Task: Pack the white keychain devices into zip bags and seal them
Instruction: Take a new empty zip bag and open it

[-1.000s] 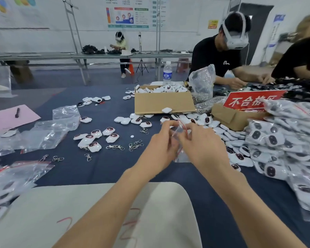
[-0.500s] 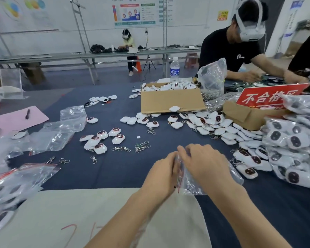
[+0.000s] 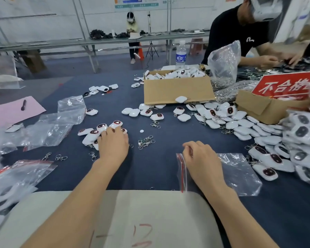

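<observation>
An open cardboard box (image 3: 177, 88) heaped with white keychain devices stands mid-table on the dark blue cloth (image 3: 150, 169). The two hands are well apart.

Nearer than the box and to its left, the left hand (image 3: 113, 145) rests palm down on a small loose cluster of white keychain devices (image 3: 89, 136). Its fingers lie fairly straight across their tops and point away from the person; none of them plainly grips a device.

Nearer than the box and slightly to its right, the right hand (image 3: 202, 161) has curled fingers pinching the zip bag (image 3: 240, 172) at the far corner of its mouth. The clear bag lies flat on the cloth with its long axis running left to right. The red-striped mouth faces left and the closed bottom points right, towards the bagged devices (image 3: 302, 133) piled right of the box.

Loose metal clasps (image 3: 146, 141) lie on the cloth between the two hands, on the near side of the box.
</observation>
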Demonstrator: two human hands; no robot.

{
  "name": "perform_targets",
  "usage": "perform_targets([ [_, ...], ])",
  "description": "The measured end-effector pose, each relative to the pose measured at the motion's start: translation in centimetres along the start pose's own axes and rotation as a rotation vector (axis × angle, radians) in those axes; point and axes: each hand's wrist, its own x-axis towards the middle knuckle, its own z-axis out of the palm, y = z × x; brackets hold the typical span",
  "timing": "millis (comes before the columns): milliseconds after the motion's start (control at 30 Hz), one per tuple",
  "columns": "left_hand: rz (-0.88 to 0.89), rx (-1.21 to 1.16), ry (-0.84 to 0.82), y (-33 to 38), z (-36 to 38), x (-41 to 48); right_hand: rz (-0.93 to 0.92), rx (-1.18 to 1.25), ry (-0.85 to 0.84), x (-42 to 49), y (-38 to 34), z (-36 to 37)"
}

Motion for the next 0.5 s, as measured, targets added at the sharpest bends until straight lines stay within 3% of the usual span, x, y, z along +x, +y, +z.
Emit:
perform_targets([
  [300, 0.145, -0.019, 0.092, 1.6, 0.7, 1.1, 0.030, 0.046, -0.033, 1.0, -0.2, -0.2],
  [500, 0.328, -0.025, -0.039, 7.0, 1.5, 2.8, 0.300, 0.450, -0.100, 3.9, 0.7, -1.2],
])
